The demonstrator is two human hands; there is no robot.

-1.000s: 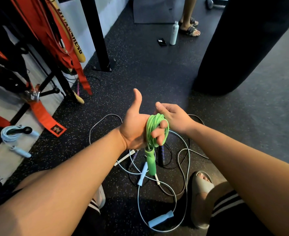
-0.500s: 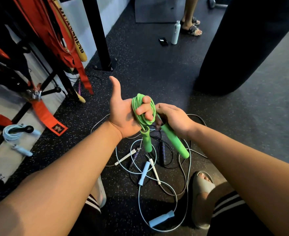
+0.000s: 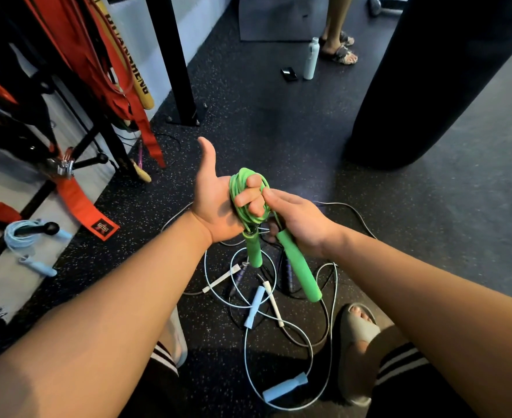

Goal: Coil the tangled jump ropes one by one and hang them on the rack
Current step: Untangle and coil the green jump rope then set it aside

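A green jump rope (image 3: 242, 203) is wound in loops around the fingers of my left hand (image 3: 218, 203), whose thumb points up. One green handle (image 3: 254, 248) hangs below that hand. My right hand (image 3: 300, 220) grips the top of the other green handle (image 3: 298, 268), which slants down to the right. On the floor below lies a tangle of ropes (image 3: 278, 300) with light blue, white and purple handles. A coiled light blue rope (image 3: 22, 241) hangs on a peg of the black rack (image 3: 76, 164) at left.
Red straps (image 3: 79, 200) and bands hang on the rack at left. A black post (image 3: 173, 58) stands behind it. A large black punching bag (image 3: 423, 76) fills the upper right. A person's sandalled feet (image 3: 340, 51), a white bottle (image 3: 311, 58) and a phone (image 3: 289, 74) are farther off.
The second green handle has come up into my right hand, and both hands rose and shifted slightly left with the coil.
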